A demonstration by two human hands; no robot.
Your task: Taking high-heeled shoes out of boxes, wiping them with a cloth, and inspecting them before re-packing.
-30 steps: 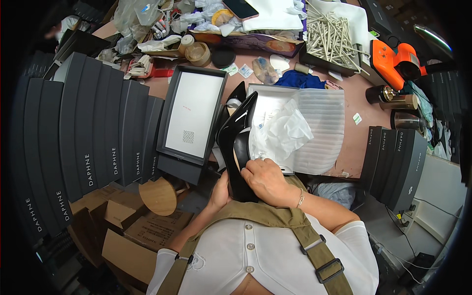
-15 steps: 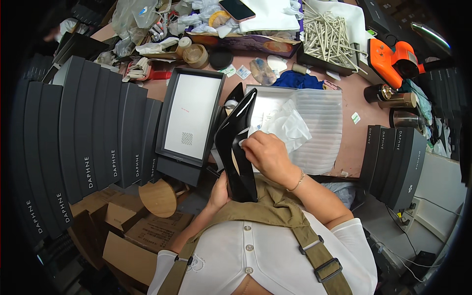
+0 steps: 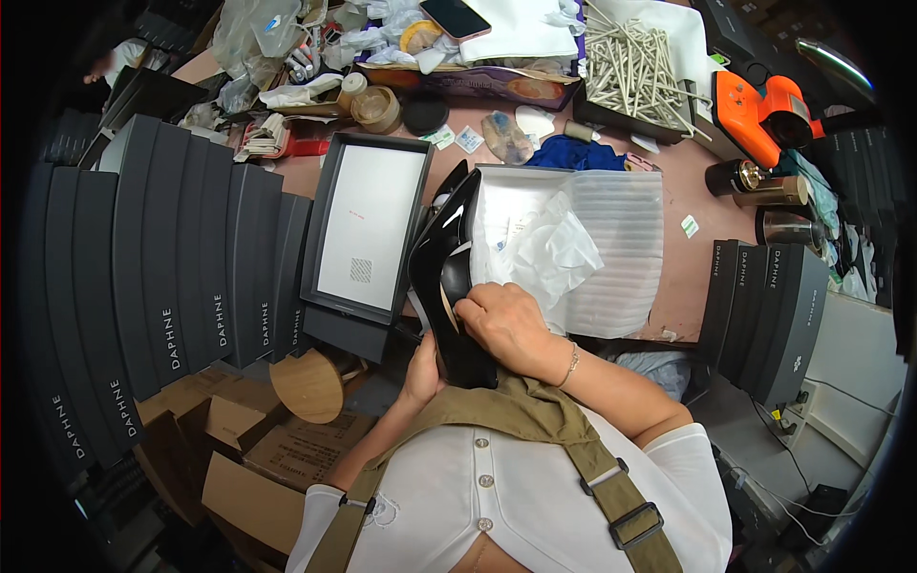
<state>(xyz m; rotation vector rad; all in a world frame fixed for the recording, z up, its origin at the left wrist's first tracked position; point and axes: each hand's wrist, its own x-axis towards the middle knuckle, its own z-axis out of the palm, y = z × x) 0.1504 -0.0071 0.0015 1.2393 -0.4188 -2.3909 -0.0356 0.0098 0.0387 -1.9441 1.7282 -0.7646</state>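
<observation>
A shiny black shoe (image 3: 435,253) stands tilted in front of my chest, its pointed end up and away from me. My left hand (image 3: 423,371) is closed round its lower left side, with the fingers partly hidden behind it. My right hand (image 3: 511,325) has its curled fingertips pressed at the inner edge of the shoe's opening. Whatever those fingertips pinch is hidden. Behind the shoe, another black piece is partly covered. To the right lies an open white-lined box (image 3: 492,205) with crumpled white tissue (image 3: 554,250) and a ribbed translucent sheet (image 3: 616,253).
An open black box part with a white inside (image 3: 373,224) lies left of the shoe. Dark shoeboxes (image 3: 143,267) stand in rows at left, more (image 3: 764,315) at right. Along the back are a phone (image 3: 457,17), a tray of white sticks (image 3: 635,76) and an orange device (image 3: 755,115).
My right hand has moved down and slightly left, deeper along the shoe's opening. The white bit at its fingertips no longer shows. The shoe has shifted slightly left.
</observation>
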